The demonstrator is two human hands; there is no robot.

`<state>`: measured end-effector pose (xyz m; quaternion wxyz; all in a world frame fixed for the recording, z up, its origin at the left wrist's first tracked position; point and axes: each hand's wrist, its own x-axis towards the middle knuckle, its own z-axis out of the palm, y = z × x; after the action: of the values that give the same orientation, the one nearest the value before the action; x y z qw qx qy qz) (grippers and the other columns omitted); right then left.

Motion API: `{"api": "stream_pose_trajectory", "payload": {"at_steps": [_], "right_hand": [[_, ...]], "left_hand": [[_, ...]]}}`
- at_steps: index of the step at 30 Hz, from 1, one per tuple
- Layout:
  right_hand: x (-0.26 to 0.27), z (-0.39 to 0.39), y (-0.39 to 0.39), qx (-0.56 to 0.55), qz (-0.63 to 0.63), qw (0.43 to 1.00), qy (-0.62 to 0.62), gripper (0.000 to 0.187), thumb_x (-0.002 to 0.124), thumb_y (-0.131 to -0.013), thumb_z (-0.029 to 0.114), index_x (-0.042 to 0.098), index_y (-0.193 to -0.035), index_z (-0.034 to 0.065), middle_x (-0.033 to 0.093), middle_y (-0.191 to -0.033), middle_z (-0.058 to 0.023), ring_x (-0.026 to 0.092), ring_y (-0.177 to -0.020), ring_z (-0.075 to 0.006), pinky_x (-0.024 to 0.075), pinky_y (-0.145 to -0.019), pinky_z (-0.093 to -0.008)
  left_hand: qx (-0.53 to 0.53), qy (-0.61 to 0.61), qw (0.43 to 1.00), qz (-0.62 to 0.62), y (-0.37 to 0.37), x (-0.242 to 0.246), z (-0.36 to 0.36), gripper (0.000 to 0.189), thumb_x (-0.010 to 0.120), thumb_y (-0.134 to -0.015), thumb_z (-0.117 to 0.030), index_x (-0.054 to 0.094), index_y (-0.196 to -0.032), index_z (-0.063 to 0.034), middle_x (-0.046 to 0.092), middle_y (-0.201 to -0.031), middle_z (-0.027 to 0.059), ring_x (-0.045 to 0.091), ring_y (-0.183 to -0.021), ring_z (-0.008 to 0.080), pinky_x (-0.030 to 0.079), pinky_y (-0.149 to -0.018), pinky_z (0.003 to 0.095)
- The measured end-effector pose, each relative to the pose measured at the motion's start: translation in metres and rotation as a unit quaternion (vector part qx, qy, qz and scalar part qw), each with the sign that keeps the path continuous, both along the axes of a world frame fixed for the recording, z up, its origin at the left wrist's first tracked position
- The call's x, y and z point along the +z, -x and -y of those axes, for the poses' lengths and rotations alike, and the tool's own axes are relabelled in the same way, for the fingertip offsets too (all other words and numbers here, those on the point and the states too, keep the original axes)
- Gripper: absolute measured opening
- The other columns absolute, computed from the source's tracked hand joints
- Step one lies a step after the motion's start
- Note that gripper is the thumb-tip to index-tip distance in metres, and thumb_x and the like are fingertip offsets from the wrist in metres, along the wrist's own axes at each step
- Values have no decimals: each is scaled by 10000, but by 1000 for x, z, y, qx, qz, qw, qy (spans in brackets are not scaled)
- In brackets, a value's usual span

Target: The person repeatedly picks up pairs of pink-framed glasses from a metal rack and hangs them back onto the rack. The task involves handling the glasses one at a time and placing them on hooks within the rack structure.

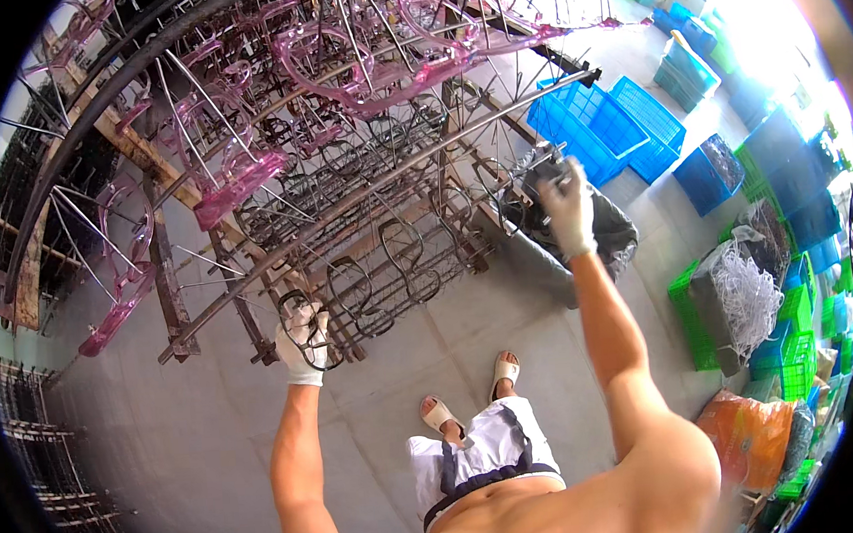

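Observation:
My left hand (302,345), in a white glove, is at the near left end of a row of dark eyeglass frames. Its fingers are closed at a dark eyeglass frame (321,360), whose loops lie across the glove. Several more dark eyeglass frames (410,264) hang in a slanting line towards my right hand. My right hand (567,212), also gloved, is raised beside a dark cluster with metal rods (540,165) at the far end. Blur hides what its fingers hold. Above, pink translucent eyeglass frames (241,186) hang on wire prongs along a metal rod (379,196).
A rack with wooden posts (162,266) and stacked rods fills the space ahead. Blue plastic crates (586,131) and a dark plastic bag (616,231) are on the tiled floor at right. Green crates (693,318) and an orange bag (746,438) line the right side. More racks (46,460) stand at left.

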<state>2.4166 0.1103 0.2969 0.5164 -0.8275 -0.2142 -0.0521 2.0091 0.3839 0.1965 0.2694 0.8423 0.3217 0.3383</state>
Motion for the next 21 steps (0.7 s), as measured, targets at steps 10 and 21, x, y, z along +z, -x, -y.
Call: {"api": "stream_pose_trajectory", "payload": {"at_steps": [10, 21], "right_hand": [[-10, -41, 51, 35, 54, 998, -13, 616, 744, -755, 166, 498, -1297, 9, 595, -1171, -218, 532, -1112, -400, 404, -986, -462], [-5, -77, 159, 55, 127, 986, 96, 787, 789, -705, 229, 429, -1374, 26, 539, -1264, -245, 440, -1244, -433, 361, -1042, -527]], "left_hand": [[-104, 416, 861, 273, 0, -9, -3, 240, 664, -856, -39, 557, -1064, 14, 632, -978, 136, 637, -864, 274, 539, -750, 427], [-12, 126, 990, 66, -1, -6, 6, 132, 632, -874, -74, 631, -958, 28, 665, -936, 120, 661, -786, 204, 553, -652, 303]]}}
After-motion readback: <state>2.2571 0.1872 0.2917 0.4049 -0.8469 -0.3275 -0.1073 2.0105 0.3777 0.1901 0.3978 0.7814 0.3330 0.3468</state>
